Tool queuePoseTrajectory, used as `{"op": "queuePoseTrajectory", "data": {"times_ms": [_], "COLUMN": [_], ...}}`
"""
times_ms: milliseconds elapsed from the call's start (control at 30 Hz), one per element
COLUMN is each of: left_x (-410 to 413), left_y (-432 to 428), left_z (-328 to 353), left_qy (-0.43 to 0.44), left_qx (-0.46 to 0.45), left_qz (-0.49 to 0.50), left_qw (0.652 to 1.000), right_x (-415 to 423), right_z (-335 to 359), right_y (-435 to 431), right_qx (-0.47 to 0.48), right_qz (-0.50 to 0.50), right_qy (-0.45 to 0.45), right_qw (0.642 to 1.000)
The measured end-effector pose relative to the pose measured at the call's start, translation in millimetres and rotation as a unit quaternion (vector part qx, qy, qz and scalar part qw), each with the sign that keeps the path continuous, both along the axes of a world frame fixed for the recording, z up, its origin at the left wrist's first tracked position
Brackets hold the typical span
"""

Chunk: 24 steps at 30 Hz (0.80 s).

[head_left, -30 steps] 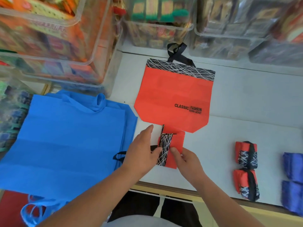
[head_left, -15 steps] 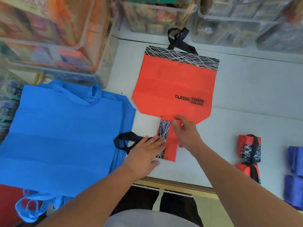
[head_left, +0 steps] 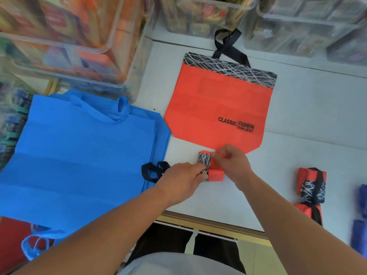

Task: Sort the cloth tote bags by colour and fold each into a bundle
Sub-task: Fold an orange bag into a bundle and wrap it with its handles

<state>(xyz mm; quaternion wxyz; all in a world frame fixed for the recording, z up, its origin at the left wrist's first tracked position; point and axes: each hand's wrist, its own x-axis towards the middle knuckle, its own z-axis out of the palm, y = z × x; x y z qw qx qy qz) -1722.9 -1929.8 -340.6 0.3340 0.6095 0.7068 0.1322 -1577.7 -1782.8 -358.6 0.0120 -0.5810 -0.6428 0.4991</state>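
Light, springy orange bag (head_left: 216, 175) likely unrolls if released: left hand (head_left: 181, 180) grips rolled end, right hand (head_left: 233, 165) pinches fold.

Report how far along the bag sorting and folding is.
Done: two tied orange bundles and blue bundles at the right. In hand: left hand and right hand grip a half-rolled orange bag. Left: the flat orange bag and the blue bag stack.

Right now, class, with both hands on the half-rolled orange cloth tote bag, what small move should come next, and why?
Probably stretch the black handle loop round the half-rolled orange cloth tote bag. The left hand and right hand hold it rolled, the loop lies free beside it, and the finished orange bundles are bound by a black strap.
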Motion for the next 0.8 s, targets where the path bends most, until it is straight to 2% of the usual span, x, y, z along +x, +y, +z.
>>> {"op": "queuePoseTrajectory", "data": {"times_ms": [100,167,267,367,467,500,567,633,700,733,800], "left_x": [-2.0,-2.4,-1.5,-1.4,2.8,5.6,10.1,9.2,8.8,10.4,17.8], "left_y": [13.4,22.1,39.3,43.6,23.0,11.0,-14.5,-34.9,-43.5,-43.0,-36.0], "left_z": [3.0,3.9,10.6,20.4,28.0,24.8,11.8,-2.2,-7.9,-8.8,-9.7], "left_qy": [-0.024,0.01,0.1,0.162,0.099,0.08,0.108,0.141,0.107,0.081,0.049], "left_qx": [-0.045,-0.063,-0.111,-0.075,0.059,0.074,0.052,0.046,0.022,0.005,0.007], "left_qz": [0.086,0.128,0.145,0.105,-0.004,-0.052,-0.125,-0.132,-0.121,-0.121,-0.122], "left_qw": [0.995,0.99,0.978,0.978,0.993,0.993,0.985,0.98,0.987,0.989,0.991], "right_x": [3.0,8.6,18.9,17.9,16.3,17.3,20.2,22.7,24.7,25.3,23.6], "right_z": [18.9,20.9,7.7,-0.8,-4.4,-5.1,-6.3,-5.2,-0.1,2.8,10.5], "right_y": [-6.0,-10.0,-19.6,-24.5,-22.3,-21.9,-22.5,-23.5,-27.1,-29.8,-38.7], "right_qx": [-0.105,-0.137,-0.035,0.037,0.057,0.065,0.081,0.086,0.111,0.162,0.294], "right_qz": [-0.067,-0.056,0.059,0.06,0.068,0.073,0.084,0.093,0.085,0.088,0.127], "right_qy": [0.074,0.094,0.045,0.038,0.029,0.028,0.033,0.044,0.038,0.015,-0.031], "right_qw": [0.989,0.985,0.997,0.997,0.996,0.995,0.993,0.991,0.989,0.983,0.947]}}
